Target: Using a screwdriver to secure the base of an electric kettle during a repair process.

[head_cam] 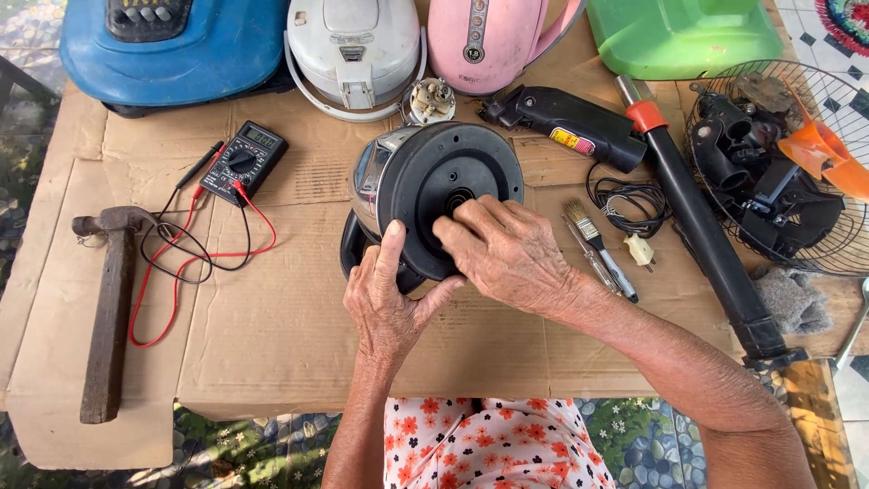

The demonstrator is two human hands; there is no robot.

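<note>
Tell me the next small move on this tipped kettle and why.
Probably keep the left hand bracing the steel electric kettle, lying on its side, while the right hand works at the centre socket of its round black plastic base; fingertips already rest there, and no tool is held.

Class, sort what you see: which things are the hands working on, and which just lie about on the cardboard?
In hand:
kettle, tipped on its side, black base facing up
left hand steadying its edge
right hand fingers on the base

Lying about:
multimeter
hammer
paintbrush
rice cooker
pink kettle
fan guard
</note>
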